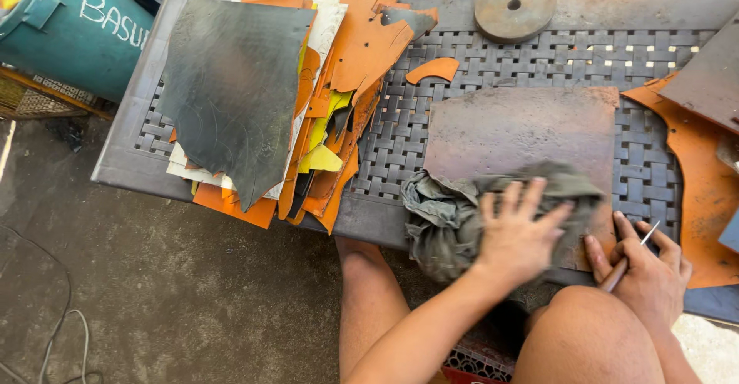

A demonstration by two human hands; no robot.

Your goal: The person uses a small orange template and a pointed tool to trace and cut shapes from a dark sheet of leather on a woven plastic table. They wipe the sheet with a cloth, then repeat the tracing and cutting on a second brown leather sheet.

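Observation:
My left hand [517, 234] presses flat on a crumpled grey-green rag [439, 214], which lies over the near edge of a brown metal plate [516, 126] on the grey woven plastic table [400, 134]. My right hand [647, 268] rests at the plate's near right corner and holds a thin knife-like tool [631, 254] with a pale blade tip pointing up and to the right. My bare knees show below the table edge.
A pile of dark and orange leather pieces [262, 99] covers the table's left half. A round metal disc [514, 5] sits at the far edge. Orange leather [704, 191] and another brown sheet [712, 76] lie at right. A teal bin [73, 22] stands far left.

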